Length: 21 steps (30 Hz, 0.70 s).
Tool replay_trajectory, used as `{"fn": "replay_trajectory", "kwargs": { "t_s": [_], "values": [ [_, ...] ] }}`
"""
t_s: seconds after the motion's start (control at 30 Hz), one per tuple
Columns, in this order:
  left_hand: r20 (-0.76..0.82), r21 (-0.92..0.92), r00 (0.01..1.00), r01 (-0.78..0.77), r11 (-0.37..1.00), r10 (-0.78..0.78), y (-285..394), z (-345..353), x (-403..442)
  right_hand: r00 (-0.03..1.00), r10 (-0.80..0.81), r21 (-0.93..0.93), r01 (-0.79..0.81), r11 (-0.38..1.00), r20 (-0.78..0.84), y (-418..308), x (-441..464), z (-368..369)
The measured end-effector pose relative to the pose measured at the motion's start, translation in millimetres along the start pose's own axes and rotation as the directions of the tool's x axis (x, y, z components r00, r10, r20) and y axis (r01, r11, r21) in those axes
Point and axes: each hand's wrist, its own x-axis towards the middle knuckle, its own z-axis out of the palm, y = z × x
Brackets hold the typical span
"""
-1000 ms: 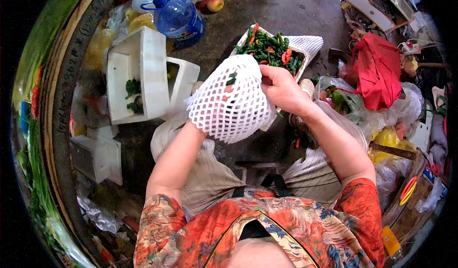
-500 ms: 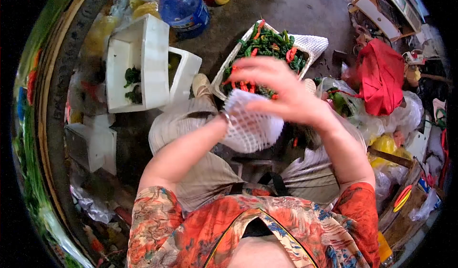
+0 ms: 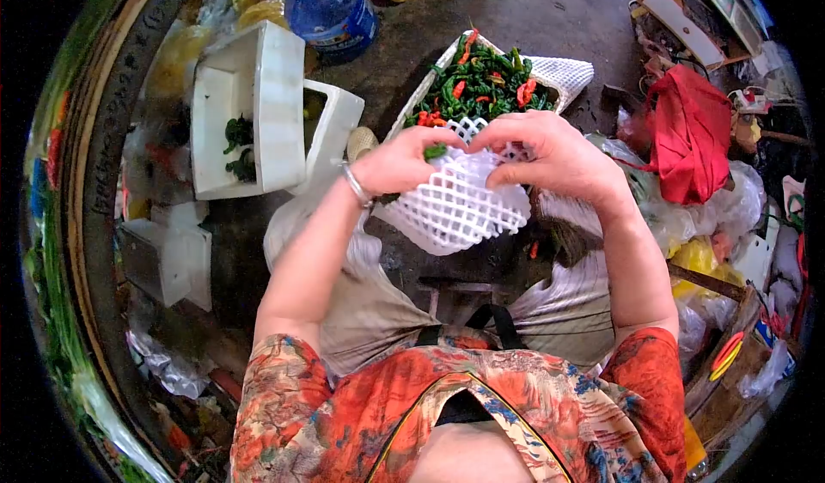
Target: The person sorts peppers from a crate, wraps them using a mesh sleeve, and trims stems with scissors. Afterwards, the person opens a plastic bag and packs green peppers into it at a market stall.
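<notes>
White Net Held Between Two Hands, Right Above the Knees

And here is the white foam net [image 3: 464, 212], held up over the gap between the knees, on the near side of the box [image 3: 418, 98] of peppers [image 3: 490, 83]. By its left edge it is met by the left hand [image 3: 391, 167], a green scrap [image 3: 436, 151] showing at the fingertips; the thumb is hidden, so whether those fingers are clamped cannot be told. By the right hand [image 3: 563, 158] the other edge is spanned, thumb and fingers arched apart with mesh seen between.

Light, soft and springy, this net, by the look of it; not slippery, but its thin strands could be torn if pulled hard. Best held by the rim, on both sides at once.

And the lie? The long axis seems to be run from box to lap, a blunt corner pointed lapward; with the shape so slack, that is only loosely judged.
</notes>
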Motion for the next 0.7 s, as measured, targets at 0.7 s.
{"fn": "replay_trajectory", "kwargs": {
  "t_s": [0.7],
  "values": [
    [-0.667, -0.551, 0.743, -0.451, 0.702, -0.046, 24.4, -34.6, -21.6, 0.821, 0.405, 0.812, 0.115, 0.572, -0.402, 41.6, -5.4, -30.7]
  ]
}}
